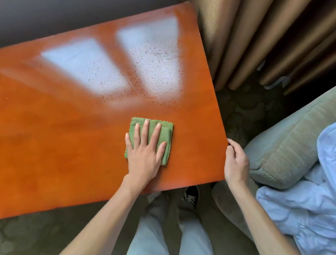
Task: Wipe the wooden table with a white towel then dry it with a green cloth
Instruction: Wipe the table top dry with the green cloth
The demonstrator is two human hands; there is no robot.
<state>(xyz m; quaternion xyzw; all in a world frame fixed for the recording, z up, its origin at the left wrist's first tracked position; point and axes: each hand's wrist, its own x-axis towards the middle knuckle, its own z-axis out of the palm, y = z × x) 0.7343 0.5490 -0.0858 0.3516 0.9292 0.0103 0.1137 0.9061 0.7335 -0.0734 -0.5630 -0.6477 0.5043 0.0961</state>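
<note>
The orange-brown wooden table (53, 139) fills the left and middle of the head view. A folded green cloth (165, 133) lies on its near right part. My left hand (145, 149) presses flat on the cloth with straight, spread fingers. My right hand (235, 162) grips the table's right edge near the front corner, fingers curled over the rim. Small water droplets speckle the table's far right area, where window light reflects. The white towel (306, 206) lies crumpled on the armchair at the right.
A green upholstered armchair (284, 151) stands close to the table's right side. Beige curtains (259, 38) hang behind it. My legs and a dark shoe (191, 194) are below the table's front edge, on patterned carpet.
</note>
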